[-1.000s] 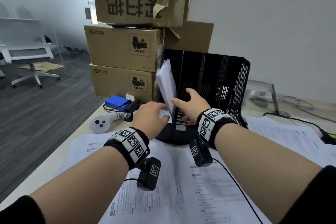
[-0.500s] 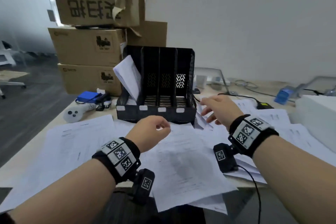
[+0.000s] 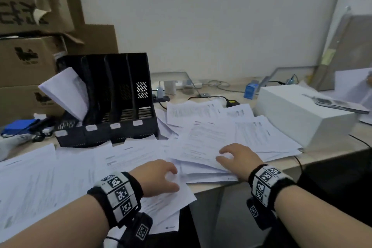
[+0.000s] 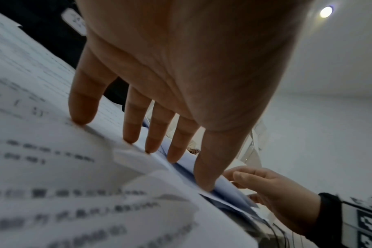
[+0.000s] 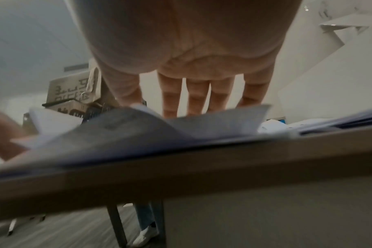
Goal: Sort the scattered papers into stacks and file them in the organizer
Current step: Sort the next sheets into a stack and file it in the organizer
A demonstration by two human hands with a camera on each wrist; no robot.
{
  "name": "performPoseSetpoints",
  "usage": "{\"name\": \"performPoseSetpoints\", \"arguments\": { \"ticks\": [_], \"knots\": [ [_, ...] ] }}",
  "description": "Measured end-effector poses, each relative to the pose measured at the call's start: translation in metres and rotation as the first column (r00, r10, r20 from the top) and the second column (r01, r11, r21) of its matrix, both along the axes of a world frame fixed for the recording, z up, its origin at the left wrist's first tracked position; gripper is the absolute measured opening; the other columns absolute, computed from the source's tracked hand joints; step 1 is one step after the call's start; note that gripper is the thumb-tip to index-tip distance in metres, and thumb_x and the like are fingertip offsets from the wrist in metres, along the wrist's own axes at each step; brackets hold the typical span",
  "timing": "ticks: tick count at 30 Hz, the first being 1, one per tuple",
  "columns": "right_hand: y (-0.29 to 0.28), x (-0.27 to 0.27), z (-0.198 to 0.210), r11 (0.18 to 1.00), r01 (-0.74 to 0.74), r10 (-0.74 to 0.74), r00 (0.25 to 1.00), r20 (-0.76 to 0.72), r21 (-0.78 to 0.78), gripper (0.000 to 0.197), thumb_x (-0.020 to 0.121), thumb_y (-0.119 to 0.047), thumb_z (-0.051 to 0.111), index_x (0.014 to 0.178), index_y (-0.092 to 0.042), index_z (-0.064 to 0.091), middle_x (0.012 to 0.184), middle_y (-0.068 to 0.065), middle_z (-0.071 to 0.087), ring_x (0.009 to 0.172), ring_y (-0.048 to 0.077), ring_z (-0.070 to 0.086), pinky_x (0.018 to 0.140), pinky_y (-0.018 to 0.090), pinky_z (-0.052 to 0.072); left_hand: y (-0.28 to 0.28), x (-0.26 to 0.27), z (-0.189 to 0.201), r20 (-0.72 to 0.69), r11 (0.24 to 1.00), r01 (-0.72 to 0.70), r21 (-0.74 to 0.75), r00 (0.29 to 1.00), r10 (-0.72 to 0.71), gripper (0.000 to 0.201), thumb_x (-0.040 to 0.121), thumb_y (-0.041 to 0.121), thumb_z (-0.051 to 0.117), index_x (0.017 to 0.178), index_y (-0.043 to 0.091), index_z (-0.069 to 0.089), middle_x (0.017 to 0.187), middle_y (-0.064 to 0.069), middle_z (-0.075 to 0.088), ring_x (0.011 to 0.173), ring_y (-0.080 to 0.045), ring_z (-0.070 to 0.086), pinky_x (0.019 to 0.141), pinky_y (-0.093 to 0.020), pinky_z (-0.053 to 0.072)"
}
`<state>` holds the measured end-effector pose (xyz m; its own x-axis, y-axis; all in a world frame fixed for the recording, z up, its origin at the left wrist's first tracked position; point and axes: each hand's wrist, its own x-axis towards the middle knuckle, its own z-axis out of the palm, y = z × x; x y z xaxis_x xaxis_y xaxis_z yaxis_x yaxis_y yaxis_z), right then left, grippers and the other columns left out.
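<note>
The black organizer (image 3: pixel 124 131) stands at the back left of the desk, with a white stack of papers (image 3: pixel 66 90) leaning out of its leftmost slot. Loose printed papers (image 3: pixel 211 137) cover the desk in front of it and to its right. My left hand (image 3: pixel 169 178) rests on sheets that overhang the desk's front edge; in the left wrist view its straight fingers (image 4: pixel 134 127) touch the paper. My right hand (image 3: pixel 227 155) lies spread on a thicker pile (image 3: pixel 201 169) at that edge. In the right wrist view the fingers (image 5: pixel 198 97) reach down behind a curled sheet (image 5: pixel 138 127).
A white box (image 3: pixel 302 112) with a phone (image 3: pixel 342 104) on it stands at the right. Stacked cardboard boxes (image 3: pixel 26 62) rise behind the organizer. A power adapter with its cable (image 3: pixel 231 102) lies at the back. The desk edge (image 5: pixel 202 167) runs just below my hands.
Both hands left the organizer, where the stack stays in the leftmost slot, and came back to the loose papers at the desk's front edge. The head view swung right.
</note>
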<state>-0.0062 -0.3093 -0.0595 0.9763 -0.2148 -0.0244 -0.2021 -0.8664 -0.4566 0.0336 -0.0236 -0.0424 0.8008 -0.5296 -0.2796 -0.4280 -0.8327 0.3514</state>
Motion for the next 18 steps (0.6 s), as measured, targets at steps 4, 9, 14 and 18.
{"name": "performPoseSetpoints", "arguments": {
  "ticks": [4,9,14,18],
  "knots": [
    [0.0,-0.005,-0.012,0.99,-0.087,0.076,0.992,-0.102,-0.115,0.075,0.077,-0.081,0.048,0.143,-0.046,0.041,0.157,-0.021,0.028,0.145,0.01,0.027,0.116,0.044,0.024,-0.009,0.005,-0.009,0.061,0.999,-0.02,0.03,0.998,0.018,0.061,0.081,0.058,0.069,0.137,0.042,0.052,0.147,0.017,0.047,0.134,-0.008,0.046,0.111,-0.032,0.04],
    [0.0,-0.009,-0.023,0.967,-0.148,0.112,0.978,-0.178,-0.207,0.085,0.075,-0.085,0.042,0.15,-0.047,0.025,0.164,-0.016,0.013,0.151,0.011,0.01,0.12,0.051,0.006,-0.011,0.005,-0.02,0.108,0.998,-0.039,0.05,0.994,0.033,0.066,0.07,0.064,0.063,0.132,0.044,0.054,0.142,0.023,0.047,0.129,-0.006,0.045,0.108,-0.035,0.044],
    [0.008,-0.005,-0.028,0.969,-0.159,0.121,0.973,-0.197,-0.187,0.079,0.08,-0.081,0.041,0.15,-0.049,0.023,0.164,-0.014,0.011,0.153,0.017,0.003,0.118,0.062,-0.001,-0.012,-0.008,-0.025,0.176,0.997,-0.03,0.074,0.984,0.017,0.075,0.072,0.074,0.056,0.14,0.044,0.046,0.15,0.025,0.04,0.135,-0.008,0.042,0.109,-0.038,0.041],
    [0.009,-0.004,-0.03,0.982,-0.143,0.13,0.986,-0.107,-0.126,0.048,0.095,-0.059,0.042,0.142,-0.049,0.04,0.159,-0.02,0.025,0.151,0.012,0.012,0.118,0.063,0.0,-0.013,-0.022,-0.023,0.177,0.993,0.013,0.117,0.984,-0.034,0.092,0.067,0.081,0.062,0.147,0.044,0.035,0.158,0.02,0.031,0.143,-0.012,0.034,0.115,-0.042,0.034]
  ]
}}
